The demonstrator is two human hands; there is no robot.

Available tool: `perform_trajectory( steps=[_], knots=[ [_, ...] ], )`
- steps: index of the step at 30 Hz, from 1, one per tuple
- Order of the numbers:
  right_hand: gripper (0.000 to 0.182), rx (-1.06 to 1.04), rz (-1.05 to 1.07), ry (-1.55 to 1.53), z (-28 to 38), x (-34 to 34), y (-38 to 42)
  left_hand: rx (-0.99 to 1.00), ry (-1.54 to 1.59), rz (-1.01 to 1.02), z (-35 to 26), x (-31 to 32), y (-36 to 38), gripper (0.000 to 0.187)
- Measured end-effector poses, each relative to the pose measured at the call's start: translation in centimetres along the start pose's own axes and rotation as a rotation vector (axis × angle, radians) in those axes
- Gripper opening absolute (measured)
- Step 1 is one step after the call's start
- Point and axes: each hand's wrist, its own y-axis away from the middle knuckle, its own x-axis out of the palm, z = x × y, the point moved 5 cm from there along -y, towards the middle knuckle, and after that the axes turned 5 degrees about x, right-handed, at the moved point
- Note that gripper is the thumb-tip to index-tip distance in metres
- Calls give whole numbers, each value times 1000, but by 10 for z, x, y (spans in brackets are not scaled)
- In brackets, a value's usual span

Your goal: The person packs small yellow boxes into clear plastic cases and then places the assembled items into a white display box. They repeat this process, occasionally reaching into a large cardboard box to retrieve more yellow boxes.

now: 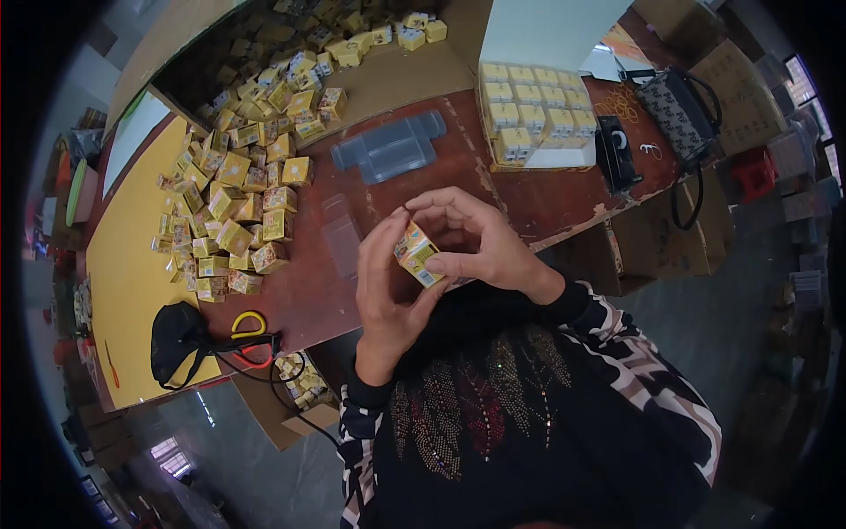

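Between my two hands, close in front of my chest, is a small yellow printed box (418,256), tilted, with a barcode on its lower face. My left hand (385,286) grips its left side and lower end. My right hand (476,238) has its thumb on the near face and its fingers curled behind, partly hidden. Past my hands, clear plastic trays (388,148) lie flat on the red-brown table (308,309). A heap of similar small yellow boxes (233,198) spreads to the left and back.
An open carton (542,157) at the back right holds rows of yellow boxes. Near it are a black holder (617,154), rubber bands (621,104) and a handbag (674,110). Scissors (251,326) and a black pouch (179,344) lie front left, above a floor carton (278,401).
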Motion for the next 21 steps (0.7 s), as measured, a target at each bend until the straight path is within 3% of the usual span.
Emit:
perform_trajectory(
  steps=[2,5,8,16,21],
  knots=[
    [56,-7,-1,-63,4,0,1,-110,234,-114,2,-1,5,74],
    [52,-3,40,-98,3,1,4,-246,382,-54,7,-3,13,74],
    [44,-26,73,-111,-1,-1,4,-218,493,-52,3,-4,12,72],
    [35,-322,49,206,6,-5,3,-157,533,-91,0,-2,10,65],
    [29,-295,37,53,3,-3,-1,-190,532,-124,0,-4,10,60]
  ],
)
